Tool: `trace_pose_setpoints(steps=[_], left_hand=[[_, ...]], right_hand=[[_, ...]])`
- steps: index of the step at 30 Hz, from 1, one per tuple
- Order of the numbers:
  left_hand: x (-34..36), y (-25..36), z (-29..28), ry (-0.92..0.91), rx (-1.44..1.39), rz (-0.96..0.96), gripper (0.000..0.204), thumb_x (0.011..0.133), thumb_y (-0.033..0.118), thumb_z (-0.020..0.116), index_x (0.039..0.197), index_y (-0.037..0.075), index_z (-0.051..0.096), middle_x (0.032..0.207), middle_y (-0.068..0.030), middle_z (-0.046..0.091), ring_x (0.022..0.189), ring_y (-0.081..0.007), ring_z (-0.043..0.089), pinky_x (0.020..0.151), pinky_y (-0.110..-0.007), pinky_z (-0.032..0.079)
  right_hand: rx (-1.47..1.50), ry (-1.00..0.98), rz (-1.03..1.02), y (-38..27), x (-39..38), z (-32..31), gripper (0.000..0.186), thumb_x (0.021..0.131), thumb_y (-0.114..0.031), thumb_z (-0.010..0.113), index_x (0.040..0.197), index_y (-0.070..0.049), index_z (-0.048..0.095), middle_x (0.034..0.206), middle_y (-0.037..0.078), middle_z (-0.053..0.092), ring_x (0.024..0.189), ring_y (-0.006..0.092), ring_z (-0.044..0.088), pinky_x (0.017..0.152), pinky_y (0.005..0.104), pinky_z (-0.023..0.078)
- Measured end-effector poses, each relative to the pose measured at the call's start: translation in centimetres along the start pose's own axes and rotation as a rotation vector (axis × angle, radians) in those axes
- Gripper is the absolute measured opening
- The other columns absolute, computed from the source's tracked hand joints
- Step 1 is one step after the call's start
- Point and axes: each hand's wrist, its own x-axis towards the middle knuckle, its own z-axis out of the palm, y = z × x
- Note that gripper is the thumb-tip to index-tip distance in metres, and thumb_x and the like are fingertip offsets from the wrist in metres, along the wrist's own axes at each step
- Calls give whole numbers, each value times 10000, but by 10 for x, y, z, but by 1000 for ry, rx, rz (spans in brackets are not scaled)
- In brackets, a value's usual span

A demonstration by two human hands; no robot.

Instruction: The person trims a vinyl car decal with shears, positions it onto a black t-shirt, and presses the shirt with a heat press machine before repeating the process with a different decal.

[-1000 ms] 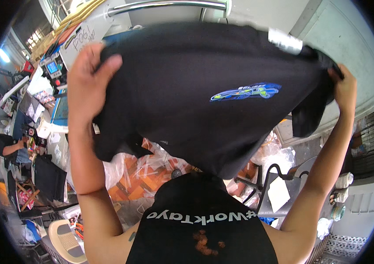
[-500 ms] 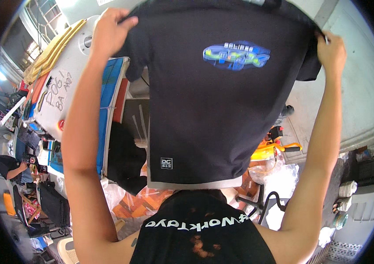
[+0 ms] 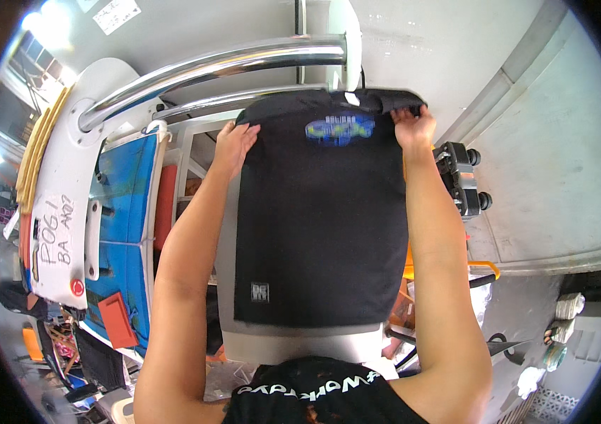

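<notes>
A black T-shirt (image 3: 318, 226) lies spread over a grey flat board (image 3: 300, 345), its collar end away from me. A blue and green print (image 3: 341, 130) sits on its upper part, and a small square label mark (image 3: 260, 292) near the lower left hem. At the shirt's upper left edge, my left hand (image 3: 237, 147) rests with fingers stretched out against the cloth. My right hand (image 3: 413, 128) pinches the upper right shoulder, fingertips partly hidden by fabric. The board's front end shows below the hem.
Thick chrome tubes (image 3: 223, 67) cross beyond the shirt. To the left stand a white machine panel (image 3: 53, 226) and a blue board (image 3: 127, 205) with a red block (image 3: 117, 319). A black and grey device (image 3: 463, 180) is beside my right forearm. Another person (image 3: 14, 293) is far left.
The T-shirt has come down from being held up and now lies over the grey board. Both hands have moved inward, and the left fingers have loosened. The view has shifted, showing the chrome tubes.
</notes>
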Motion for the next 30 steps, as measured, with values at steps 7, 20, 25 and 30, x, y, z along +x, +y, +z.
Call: trace_pose_setpoints(steps=[7, 20, 25, 30], left_hand=[[15, -51, -9, 40, 1170, 270, 546, 900, 136, 689, 1379, -11, 472, 1263, -256, 616, 1225, -383, 588, 1017, -365, 467], [-37, -50, -24, 79, 1343, 485, 266, 890, 148, 663, 1130, 33, 658, 1224, -192, 625, 1134, -414, 585, 952, -440, 481], [-240, -26, -62, 84, 1434, 442, 239, 839, 50, 661, 1076, 33, 682, 1145, -162, 656, 1133, -370, 591, 1000, -476, 436], [-345, -58, -62, -27, 1586, 438, 272, 797, 36, 667, 1066, 59, 700, 1218, -84, 658, 1231, -309, 549, 1134, -578, 288]], right_hand=[[-1541, -585, -90, 36, -28, 4, 467, 943, -408, 560, 1284, -91, 578, 1350, 183, 537, 1239, 328, 513, 1062, 413, 391], [-2312, -240, -313, 74, 41, -48, 502, 963, -447, 506, 1098, 14, 653, 1101, 216, 651, 1066, 387, 610, 935, 451, 472], [-1662, -1002, -819, 71, -204, -51, 138, 828, -166, 689, 909, -54, 702, 962, 117, 699, 947, 333, 643, 881, 456, 492], [-1623, -1427, -826, 167, -283, -109, 213, 771, -126, 727, 967, -51, 688, 1030, 88, 675, 1040, 284, 615, 965, 467, 453]])
